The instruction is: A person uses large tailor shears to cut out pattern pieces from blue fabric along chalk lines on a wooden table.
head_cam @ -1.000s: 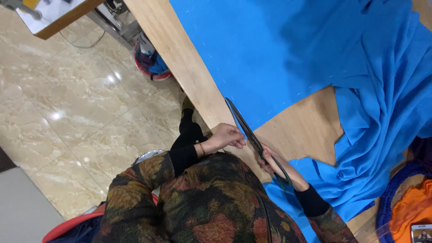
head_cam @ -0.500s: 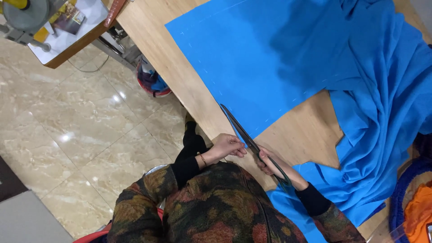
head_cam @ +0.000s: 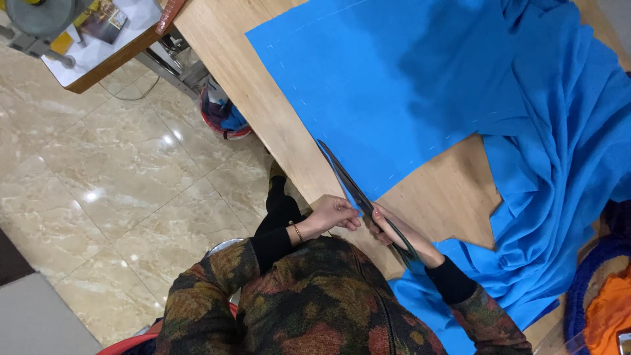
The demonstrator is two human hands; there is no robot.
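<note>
Cutting along the near edge of the blue cloth (head_cam: 394, 85), the scissors (head_cam: 358, 194) lie on the wooden counter (head_cam: 447, 197), blades a little apart, tips pointing up the chalk-dashed line. The right hand (head_cam: 394, 233) is closed around the handles; the left hand (head_cam: 332, 213) pinches the cloth edge beside the blades. By my reckoning, one corner notch is cut away and most of the marked line remains uncut. Loose cloth piles up at the right, marble floor (head_cam: 118, 184) below.

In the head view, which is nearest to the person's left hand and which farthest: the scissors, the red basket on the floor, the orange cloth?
1. Scissors: right beside the left hand, blades over the blue fabric.
2. Red basket: on the floor, under the table edge.
3. Orange cloth: far corner, beyond the right hand.
</note>
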